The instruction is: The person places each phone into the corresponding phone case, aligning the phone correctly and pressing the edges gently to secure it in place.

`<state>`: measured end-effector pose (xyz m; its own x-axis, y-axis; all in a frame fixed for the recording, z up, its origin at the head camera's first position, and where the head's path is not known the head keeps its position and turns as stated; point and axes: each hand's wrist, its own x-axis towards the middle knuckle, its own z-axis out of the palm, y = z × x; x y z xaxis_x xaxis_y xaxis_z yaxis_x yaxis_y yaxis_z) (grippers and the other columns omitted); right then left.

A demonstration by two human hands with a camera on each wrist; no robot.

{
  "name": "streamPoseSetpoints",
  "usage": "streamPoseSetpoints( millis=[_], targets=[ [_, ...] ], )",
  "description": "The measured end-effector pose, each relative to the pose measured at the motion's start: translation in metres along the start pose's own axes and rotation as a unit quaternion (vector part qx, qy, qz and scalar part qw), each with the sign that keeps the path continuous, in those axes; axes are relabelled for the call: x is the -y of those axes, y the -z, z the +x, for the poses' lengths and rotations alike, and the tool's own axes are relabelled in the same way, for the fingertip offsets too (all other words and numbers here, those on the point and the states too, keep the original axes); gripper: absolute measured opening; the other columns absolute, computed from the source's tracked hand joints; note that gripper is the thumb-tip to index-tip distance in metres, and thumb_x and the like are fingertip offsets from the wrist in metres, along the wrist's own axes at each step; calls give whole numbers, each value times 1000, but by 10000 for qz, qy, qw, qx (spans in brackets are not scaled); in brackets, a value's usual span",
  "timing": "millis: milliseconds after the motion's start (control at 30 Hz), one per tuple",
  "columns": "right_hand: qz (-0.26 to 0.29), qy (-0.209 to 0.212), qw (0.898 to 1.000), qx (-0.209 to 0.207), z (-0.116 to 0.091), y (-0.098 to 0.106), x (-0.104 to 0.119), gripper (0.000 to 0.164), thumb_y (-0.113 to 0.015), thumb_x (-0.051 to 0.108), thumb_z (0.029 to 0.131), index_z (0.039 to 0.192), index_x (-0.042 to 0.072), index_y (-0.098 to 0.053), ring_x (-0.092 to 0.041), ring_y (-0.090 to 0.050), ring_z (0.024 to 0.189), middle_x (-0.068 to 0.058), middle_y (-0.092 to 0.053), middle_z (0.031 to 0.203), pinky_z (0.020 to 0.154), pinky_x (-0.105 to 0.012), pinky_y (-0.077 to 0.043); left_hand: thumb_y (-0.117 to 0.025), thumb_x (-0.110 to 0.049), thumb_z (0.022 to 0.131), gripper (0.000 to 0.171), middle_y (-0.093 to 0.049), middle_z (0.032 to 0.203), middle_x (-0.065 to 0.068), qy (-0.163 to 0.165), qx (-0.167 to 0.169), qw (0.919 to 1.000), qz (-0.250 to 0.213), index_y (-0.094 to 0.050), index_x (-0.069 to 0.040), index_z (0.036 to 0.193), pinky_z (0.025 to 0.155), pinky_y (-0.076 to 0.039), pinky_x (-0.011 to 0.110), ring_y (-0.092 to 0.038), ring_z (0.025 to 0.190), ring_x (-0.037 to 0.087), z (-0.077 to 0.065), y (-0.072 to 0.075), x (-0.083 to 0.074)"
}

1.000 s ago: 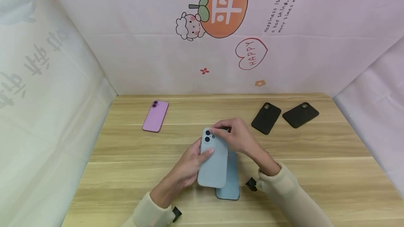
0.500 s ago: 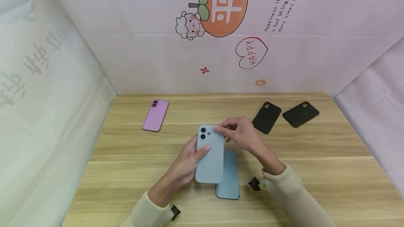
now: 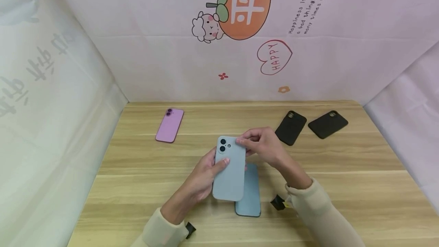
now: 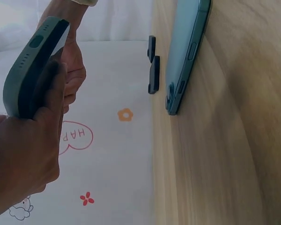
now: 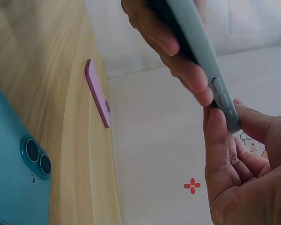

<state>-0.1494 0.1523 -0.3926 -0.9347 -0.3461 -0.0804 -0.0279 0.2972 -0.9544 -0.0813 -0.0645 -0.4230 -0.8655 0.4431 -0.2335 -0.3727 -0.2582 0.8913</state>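
A pale blue phone case (image 3: pixel 229 178) is held above the table, its back with dark round camera lenses facing up. My left hand (image 3: pixel 204 174) grips it from the left side, thumb across the back. At its upper right corner my right hand (image 3: pixel 262 144) pinches the edge between thumb and fingers. The left wrist view shows the bottom end of the case (image 4: pixel 25 65) with its port cutout and a dark, glossy front. Side buttons show on the case (image 5: pixel 215 75) in the right wrist view. Under it, partly covered, a blue phone (image 3: pixel 252 197) lies on the table.
A pink-purple phone (image 3: pixel 169 125) lies at the back left of the wooden table (image 3: pixel 137 178). Two black phone cases, one nearer (image 3: pixel 290 128) and one farther right (image 3: pixel 328 124), lie at the back right. A printed cloth wall (image 3: pixel 164 68) stands behind the table.
My right hand has moved off the camera area to the upper right corner of the case. The case has shifted slightly left and up, uncovering more of the blue phone.
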Motion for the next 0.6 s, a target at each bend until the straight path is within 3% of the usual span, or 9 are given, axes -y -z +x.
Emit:
streamPoseSetpoints(
  millis=[200,367,600],
  targets=[
    [127,89,9998,107,-3,2,4,18,-76,9,99,101,-9,-76,-19,-75,73,-13,-78,87,70,-36,-66,-46,-16,114,54,-57,151,17,141,106,9993,322,-30,-9,165,115,-48,46,-64,131,34,0,5,-6],
    [-28,185,9998,50,-6,5,11,18,-76,10,98,101,-8,-76,-18,-75,74,-13,-78,90,70,-35,-66,-56,-16,111,46,-71,132,22,20,-111,9949,1000,-47,1,153,102,-58,44,-71,117,26,0,14,-16],
    [-60,116,9999,-30,-6,5,12,16,-78,10,97,101,-6,-77,-19,-74,74,-12,-78,90,70,-35,-66,-61,-4,106,38,-72,129,24,-95,-194,9926,1191,-57,7,143,93,-62,41,-74,109,25,-1,20,-24]
  ],
)
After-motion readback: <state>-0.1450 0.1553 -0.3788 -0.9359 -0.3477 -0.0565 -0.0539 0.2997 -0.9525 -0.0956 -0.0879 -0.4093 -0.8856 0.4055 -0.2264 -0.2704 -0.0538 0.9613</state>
